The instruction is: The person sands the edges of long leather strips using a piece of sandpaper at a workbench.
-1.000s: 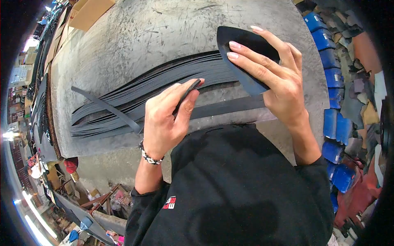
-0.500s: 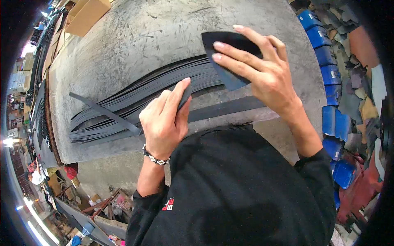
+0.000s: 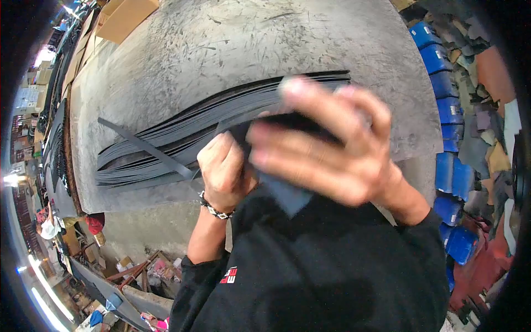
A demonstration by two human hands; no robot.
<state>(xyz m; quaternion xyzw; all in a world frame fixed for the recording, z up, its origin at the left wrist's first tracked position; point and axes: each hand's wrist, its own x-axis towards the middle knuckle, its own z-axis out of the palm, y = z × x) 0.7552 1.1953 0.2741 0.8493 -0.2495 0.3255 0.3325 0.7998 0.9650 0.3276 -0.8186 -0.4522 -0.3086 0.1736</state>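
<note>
Above the near side of a broad grey, scuffed worktable [image 3: 221, 47], the two bare hands meet in front of a black long-sleeved shirt [image 3: 332, 265]. The right hand [image 3: 332, 149], blurred, grips a flat, dark, pointed sheet [image 3: 289, 200]: its fingers extend across the upper face, its thumb is hidden, and one bluish-grey corner points down over the shirt. The left hand [image 3: 224, 166], which bears a black-and-white beaded bracelet [image 3: 214, 210] at the wrist, is closed with curled fingers beside the sheet; whether it grips anything cannot be told. On the worktable, partly covered by the hands, lies a long, wavy bundle of narrow dark-grey strips [image 3: 188, 119], with a single loose grey strip [image 3: 146, 146] set diagonally across its left part. Containers: at the upper left, an open brown cardboard box [image 3: 124, 25], its contents out of sight; along the right, a column of blue containers [image 3: 451, 113], several with white labels, whose contents cannot be made out. To the right of these, irregular leather-like scraps [image 3: 478, 232] in red, brown, tan and grey lie overlapping. At the lower left, pinkish and pale debris [image 3: 163, 268] lies among rust-coloured bars.
</note>
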